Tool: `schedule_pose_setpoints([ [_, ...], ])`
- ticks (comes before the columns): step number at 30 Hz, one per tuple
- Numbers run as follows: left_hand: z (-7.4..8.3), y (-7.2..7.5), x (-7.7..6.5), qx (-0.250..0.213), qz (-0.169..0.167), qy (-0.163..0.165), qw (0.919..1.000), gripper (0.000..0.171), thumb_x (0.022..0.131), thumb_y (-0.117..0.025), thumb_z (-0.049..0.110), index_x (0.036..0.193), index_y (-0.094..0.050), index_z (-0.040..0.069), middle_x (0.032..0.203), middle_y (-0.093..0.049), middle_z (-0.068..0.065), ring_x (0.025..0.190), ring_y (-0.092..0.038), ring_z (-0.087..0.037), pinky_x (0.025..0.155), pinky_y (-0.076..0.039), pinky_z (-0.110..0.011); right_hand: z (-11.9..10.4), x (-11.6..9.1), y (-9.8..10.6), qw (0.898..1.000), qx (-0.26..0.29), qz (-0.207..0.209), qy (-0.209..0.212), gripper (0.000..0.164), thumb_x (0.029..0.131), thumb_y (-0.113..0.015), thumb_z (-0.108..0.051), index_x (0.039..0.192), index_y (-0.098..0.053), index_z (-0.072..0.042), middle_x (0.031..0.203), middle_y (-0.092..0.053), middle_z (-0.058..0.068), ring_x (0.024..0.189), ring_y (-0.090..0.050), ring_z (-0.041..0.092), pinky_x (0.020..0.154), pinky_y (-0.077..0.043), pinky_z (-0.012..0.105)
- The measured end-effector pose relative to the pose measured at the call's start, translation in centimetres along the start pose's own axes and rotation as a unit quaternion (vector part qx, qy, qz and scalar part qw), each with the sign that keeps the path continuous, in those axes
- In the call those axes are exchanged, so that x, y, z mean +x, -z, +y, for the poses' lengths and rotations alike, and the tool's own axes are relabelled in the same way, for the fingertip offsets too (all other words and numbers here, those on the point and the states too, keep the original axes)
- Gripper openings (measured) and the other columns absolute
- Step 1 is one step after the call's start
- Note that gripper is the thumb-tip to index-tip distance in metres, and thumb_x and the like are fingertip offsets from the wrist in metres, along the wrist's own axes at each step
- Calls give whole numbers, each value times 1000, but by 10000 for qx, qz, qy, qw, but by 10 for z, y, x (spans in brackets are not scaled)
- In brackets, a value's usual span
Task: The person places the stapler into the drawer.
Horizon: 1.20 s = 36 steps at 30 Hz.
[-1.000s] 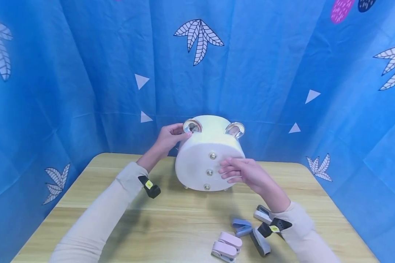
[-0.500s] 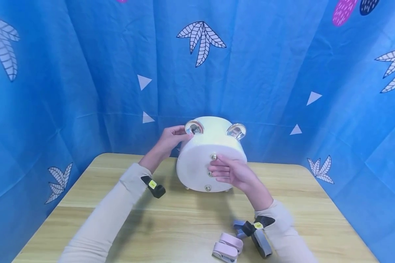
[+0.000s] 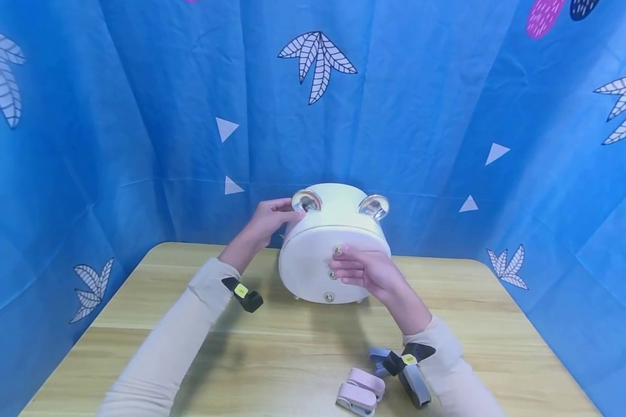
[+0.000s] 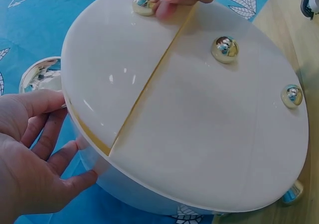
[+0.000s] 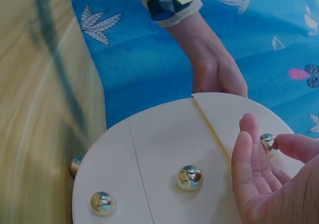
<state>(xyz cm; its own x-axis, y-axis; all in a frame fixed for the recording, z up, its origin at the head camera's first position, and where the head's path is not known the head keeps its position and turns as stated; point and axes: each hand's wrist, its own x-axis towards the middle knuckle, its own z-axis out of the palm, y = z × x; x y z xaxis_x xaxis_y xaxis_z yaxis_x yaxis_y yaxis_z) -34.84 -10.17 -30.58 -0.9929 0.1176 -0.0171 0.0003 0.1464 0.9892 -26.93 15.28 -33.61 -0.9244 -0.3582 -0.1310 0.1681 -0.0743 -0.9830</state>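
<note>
A white oval drawer box (image 3: 308, 260) with gold ball knobs and two shiny ear-shaped rings stands at the back of the table. At its left ear (image 3: 306, 201), my left hand (image 3: 266, 223) holds on, thumb in front; in the left wrist view other fingertips touch the box's side. My right hand (image 3: 378, 275) pinches the top knob (image 5: 268, 141) between thumb and fingers. The top drawer's front (image 4: 124, 50) stands slightly out, with a yellowish edge showing beside the middle drawer (image 4: 199, 109). The middle knob (image 5: 190, 177) and bottom knob (image 5: 102, 203) are untouched.
Near the table's front right lie pink staplers (image 3: 357, 394), a blue stapler (image 3: 378, 354) and a grey stapler (image 3: 415, 387), the last two partly behind the right wrist strap. Blue patterned cloth (image 3: 313, 133) hangs behind and beside the wooden table (image 3: 271, 347).
My right hand has moved left from beside the box front to the top knob. A gap line has appeared along the top drawer's upper edge. The left hand has stayed at the ear.
</note>
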Motion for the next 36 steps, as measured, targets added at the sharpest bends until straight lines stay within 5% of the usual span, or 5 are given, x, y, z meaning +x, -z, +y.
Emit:
schedule_pose_setpoints([
  [18,7,1,1,77,-131,-5,9999,46,93,-73,15,137,-63,5,140,-64,-16,135,-55,-30,117,-42,-47,0,-43,-11,9935,-1107,-58,267,49,103,-60,-31,124,-63,14,94,-80,8,80,-76,15,80,-63,34],
  [36,11,1,-1,141,-158,114,9997,47,94,-73,17,139,-62,6,140,-63,-14,136,-54,-29,118,-41,-49,5,-70,-13,9902,-1316,-266,382,50,103,-61,-29,122,-63,16,99,-79,16,80,-77,16,80,-63,34],
])
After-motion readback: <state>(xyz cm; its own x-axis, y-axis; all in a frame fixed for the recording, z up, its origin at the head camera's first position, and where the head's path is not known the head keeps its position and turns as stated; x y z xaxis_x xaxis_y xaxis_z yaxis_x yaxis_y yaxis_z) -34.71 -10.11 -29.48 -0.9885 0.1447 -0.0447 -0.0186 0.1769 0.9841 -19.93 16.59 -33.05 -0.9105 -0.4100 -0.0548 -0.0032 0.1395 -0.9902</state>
